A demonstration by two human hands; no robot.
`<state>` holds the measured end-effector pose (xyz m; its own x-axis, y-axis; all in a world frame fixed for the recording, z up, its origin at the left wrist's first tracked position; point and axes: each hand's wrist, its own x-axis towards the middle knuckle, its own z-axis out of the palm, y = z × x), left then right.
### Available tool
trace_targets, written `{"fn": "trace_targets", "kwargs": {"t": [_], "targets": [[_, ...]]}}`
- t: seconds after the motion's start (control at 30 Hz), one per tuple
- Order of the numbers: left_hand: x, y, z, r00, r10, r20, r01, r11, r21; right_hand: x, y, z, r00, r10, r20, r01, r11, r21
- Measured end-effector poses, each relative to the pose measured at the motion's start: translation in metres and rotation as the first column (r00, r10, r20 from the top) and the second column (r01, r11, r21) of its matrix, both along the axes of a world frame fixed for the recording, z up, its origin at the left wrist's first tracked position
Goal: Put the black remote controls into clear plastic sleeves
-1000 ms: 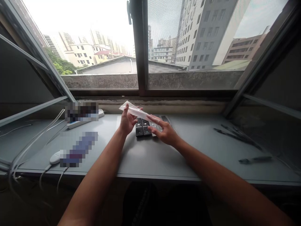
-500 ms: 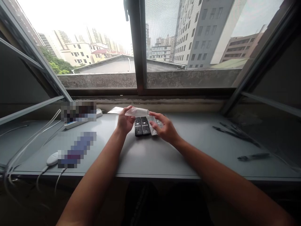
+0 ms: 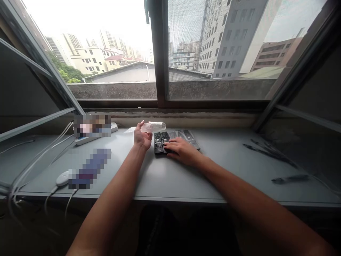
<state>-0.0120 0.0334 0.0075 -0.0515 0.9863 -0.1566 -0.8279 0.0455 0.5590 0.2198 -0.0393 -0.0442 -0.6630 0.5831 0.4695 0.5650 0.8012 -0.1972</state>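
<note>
My left hand (image 3: 143, 137) is raised over the table with its fingers closed around one end of a clear plastic sleeve (image 3: 157, 126). The sleeve's other end points right. Below and to its right, two black remote controls lie side by side: a left remote (image 3: 158, 145) and a right remote (image 3: 165, 136). My right hand (image 3: 182, 149) rests over the lower part of the right remote, its fingertips across the face and the thumb near the bottom end. Partly behind that hand, another remote (image 3: 188, 135) lies beside crumpled clear plastic (image 3: 176, 134).
A white power strip (image 3: 93, 137), partly blurred out, stands at the back left. In front of it are a blurred blue item (image 3: 90, 167) and a white round device (image 3: 63, 178) with cables. Dark pens or cables (image 3: 269, 153) lie at right. A window frame (image 3: 160, 71) borders the back.
My right hand has let go of the plastic sleeve and come down onto the right remote. The left hand keeps the sleeve. The remote farther right now shows more.
</note>
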Motion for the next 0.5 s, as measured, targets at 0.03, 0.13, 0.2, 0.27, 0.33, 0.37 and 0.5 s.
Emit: {"fn": "trace_targets", "kwargs": {"t": [0.03,0.13,0.2,0.27,0.33,0.37,0.5], "targets": [[0.0007,0.0000,-0.0004,1.000,0.000,-0.006,0.000,1.000,-0.003,-0.0003,0.0004,0.0003,1.000,0.011,-0.008,-0.011,1.000,0.005],[0.0028,-0.0001,-0.0019,0.999,-0.009,-0.031,0.009,1.000,-0.007,-0.0009,0.0000,0.0008,1.000,0.025,-0.015,-0.024,0.999,0.033],[0.0043,-0.0004,-0.0027,0.999,-0.028,-0.042,0.027,1.000,-0.006,-0.0017,-0.0005,0.0007,1.000,0.019,-0.011,-0.019,0.998,0.053],[0.0053,-0.0008,-0.0032,0.998,-0.042,-0.047,0.042,0.999,-0.006,-0.0029,-0.0008,0.0010,1.000,0.007,-0.026,-0.005,0.998,0.070],[0.0057,-0.0011,-0.0034,0.997,-0.050,-0.051,0.049,0.999,-0.007,-0.0041,-0.0014,0.0026,0.998,0.000,-0.060,0.005,0.997,0.076],[0.0056,-0.0011,-0.0035,0.997,-0.052,-0.052,0.052,0.999,-0.009,-0.0046,-0.0020,0.0038,0.997,-0.006,-0.080,0.012,0.997,0.073],[0.0040,-0.0003,-0.0044,0.997,-0.067,-0.049,0.067,0.998,-0.009,-0.0047,-0.0070,0.0075,0.993,-0.032,-0.116,0.037,0.999,0.034]]}}
